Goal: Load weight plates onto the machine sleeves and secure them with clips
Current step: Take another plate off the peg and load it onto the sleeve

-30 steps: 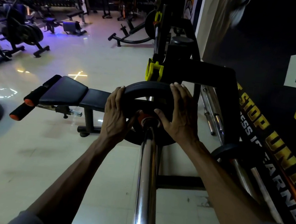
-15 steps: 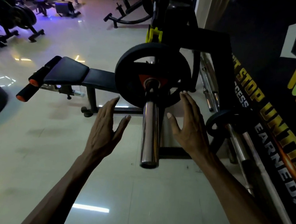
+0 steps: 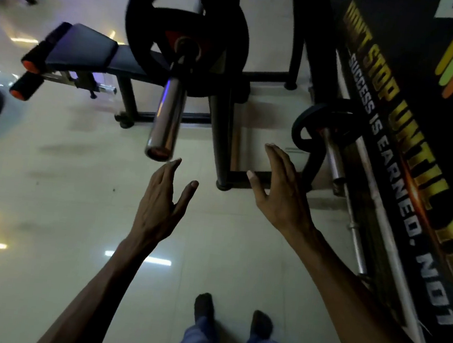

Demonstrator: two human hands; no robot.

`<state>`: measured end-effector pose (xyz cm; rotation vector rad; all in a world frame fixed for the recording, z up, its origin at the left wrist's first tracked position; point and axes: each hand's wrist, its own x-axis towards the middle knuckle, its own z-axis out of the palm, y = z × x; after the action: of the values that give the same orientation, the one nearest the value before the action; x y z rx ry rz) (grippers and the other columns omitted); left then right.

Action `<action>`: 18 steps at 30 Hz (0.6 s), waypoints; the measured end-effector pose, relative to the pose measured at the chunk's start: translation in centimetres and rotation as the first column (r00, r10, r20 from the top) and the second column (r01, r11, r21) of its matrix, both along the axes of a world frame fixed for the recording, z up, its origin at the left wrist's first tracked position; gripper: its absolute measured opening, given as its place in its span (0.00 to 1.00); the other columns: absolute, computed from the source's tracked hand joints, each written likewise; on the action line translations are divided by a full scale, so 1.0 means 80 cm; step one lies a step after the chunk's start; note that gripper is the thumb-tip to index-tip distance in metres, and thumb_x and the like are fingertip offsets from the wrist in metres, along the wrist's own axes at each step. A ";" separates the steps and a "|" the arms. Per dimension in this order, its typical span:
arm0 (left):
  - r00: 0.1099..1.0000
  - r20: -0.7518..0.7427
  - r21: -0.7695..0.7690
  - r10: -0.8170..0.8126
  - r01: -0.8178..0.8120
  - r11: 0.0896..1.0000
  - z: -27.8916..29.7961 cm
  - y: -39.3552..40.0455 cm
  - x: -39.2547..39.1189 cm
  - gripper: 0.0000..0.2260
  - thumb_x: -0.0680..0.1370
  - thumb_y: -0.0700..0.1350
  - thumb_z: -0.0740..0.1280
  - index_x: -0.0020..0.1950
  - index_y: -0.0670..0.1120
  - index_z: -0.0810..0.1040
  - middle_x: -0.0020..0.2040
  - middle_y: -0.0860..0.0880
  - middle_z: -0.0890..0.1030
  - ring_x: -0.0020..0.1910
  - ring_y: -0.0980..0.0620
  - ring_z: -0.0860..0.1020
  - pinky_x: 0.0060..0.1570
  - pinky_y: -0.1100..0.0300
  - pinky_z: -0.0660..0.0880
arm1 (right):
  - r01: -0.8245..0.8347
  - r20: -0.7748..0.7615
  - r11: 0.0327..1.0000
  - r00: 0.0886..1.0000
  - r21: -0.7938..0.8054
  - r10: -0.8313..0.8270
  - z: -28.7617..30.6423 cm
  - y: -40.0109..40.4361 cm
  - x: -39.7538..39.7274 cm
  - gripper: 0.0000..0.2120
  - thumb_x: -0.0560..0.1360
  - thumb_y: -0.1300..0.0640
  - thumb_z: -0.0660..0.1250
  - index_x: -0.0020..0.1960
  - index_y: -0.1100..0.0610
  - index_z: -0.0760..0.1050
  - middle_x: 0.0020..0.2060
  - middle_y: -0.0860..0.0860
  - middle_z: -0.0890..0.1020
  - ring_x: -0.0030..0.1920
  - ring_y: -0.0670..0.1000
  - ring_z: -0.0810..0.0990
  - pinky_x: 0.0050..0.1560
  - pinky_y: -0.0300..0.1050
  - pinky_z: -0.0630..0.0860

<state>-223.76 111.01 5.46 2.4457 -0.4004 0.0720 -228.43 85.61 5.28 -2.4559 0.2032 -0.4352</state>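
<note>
Weight plate sits deep on the chrome sleeve, seated against the machine end so the outer sleeve is bare for a clip. None visible on it yet. Our left hand and right hand hover below the sleeve tip, fingers apart, holding nothing.

The weight plate is seated far up the sleeve, beyond both empty hands; the bench is placed to their left.
</note>
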 end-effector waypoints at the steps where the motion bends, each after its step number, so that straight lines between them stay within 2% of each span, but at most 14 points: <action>1: 1.000 -0.004 -0.003 -0.007 0.007 1.000 -0.004 -0.015 -0.006 0.30 0.84 0.57 0.64 0.83 0.46 0.63 0.79 0.46 0.69 0.79 0.49 0.66 0.72 0.52 0.72 | -0.001 -0.016 1.000 1.000 -0.011 0.001 -0.005 -0.011 -0.010 0.32 0.83 0.43 0.62 0.81 0.56 0.61 0.81 0.53 0.64 0.80 0.53 0.64 0.75 0.44 0.63; 5: 0.996 -0.025 0.038 -0.087 0.088 0.995 -0.020 -0.090 -0.024 0.31 0.84 0.60 0.63 0.84 0.47 0.61 0.81 0.46 0.67 0.80 0.48 0.65 0.68 0.59 0.69 | 0.054 -0.073 0.999 0.996 0.005 -0.054 -0.021 -0.071 -0.047 0.31 0.84 0.43 0.62 0.81 0.56 0.61 0.81 0.53 0.63 0.80 0.53 0.64 0.75 0.55 0.71; 9: 0.982 -0.030 0.043 -0.187 0.188 0.981 -0.035 -0.166 -0.017 0.30 0.84 0.61 0.62 0.82 0.48 0.62 0.80 0.46 0.69 0.78 0.48 0.67 0.69 0.49 0.74 | 0.119 -0.117 0.993 0.986 -0.002 -0.119 -0.036 -0.135 -0.062 0.31 0.84 0.43 0.62 0.82 0.56 0.60 0.81 0.53 0.62 0.79 0.54 0.66 0.73 0.57 0.73; 12: 0.968 -0.054 0.049 -0.246 0.249 0.967 -0.047 -0.224 -0.001 0.31 0.84 0.63 0.61 0.82 0.49 0.62 0.80 0.46 0.69 0.76 0.49 0.69 0.67 0.51 0.76 | 0.165 -0.136 0.986 0.976 -0.029 -0.167 -0.047 -0.183 -0.060 0.31 0.84 0.44 0.63 0.81 0.57 0.62 0.80 0.54 0.65 0.78 0.55 0.67 0.72 0.57 0.73; 14: 0.953 -0.068 0.041 -0.295 0.298 0.954 -0.054 -0.264 0.016 0.31 0.84 0.63 0.60 0.82 0.48 0.63 0.79 0.46 0.70 0.76 0.47 0.70 0.69 0.49 0.76 | 0.206 -0.127 0.977 0.969 -0.061 -0.213 -0.052 -0.215 -0.053 0.31 0.83 0.44 0.64 0.80 0.58 0.64 0.79 0.55 0.67 0.77 0.55 0.69 0.72 0.53 0.73; 17: 0.934 -0.090 0.022 -0.346 0.349 0.937 -0.067 -0.326 0.050 0.32 0.84 0.64 0.60 0.83 0.48 0.62 0.79 0.46 0.69 0.76 0.47 0.70 0.71 0.48 0.75 | 0.278 -0.069 0.950 0.955 -0.139 -0.290 -0.061 -0.266 -0.032 0.29 0.81 0.46 0.68 0.76 0.60 0.69 0.74 0.56 0.73 0.72 0.54 0.73 0.67 0.39 0.69; 18: 0.929 -0.096 0.017 -0.358 0.361 0.932 -0.073 -0.346 0.062 0.32 0.84 0.64 0.60 0.83 0.49 0.61 0.80 0.47 0.68 0.77 0.47 0.69 0.71 0.49 0.73 | 0.288 -0.064 0.946 0.952 -0.150 -0.300 -0.065 -0.282 -0.025 0.28 0.81 0.46 0.68 0.75 0.60 0.71 0.73 0.56 0.75 0.71 0.54 0.73 0.67 0.38 0.69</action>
<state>-218.78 83.34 -0.37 2.3575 -0.8073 -0.2054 -230.40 63.02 0.10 -2.5916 0.6013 -0.4846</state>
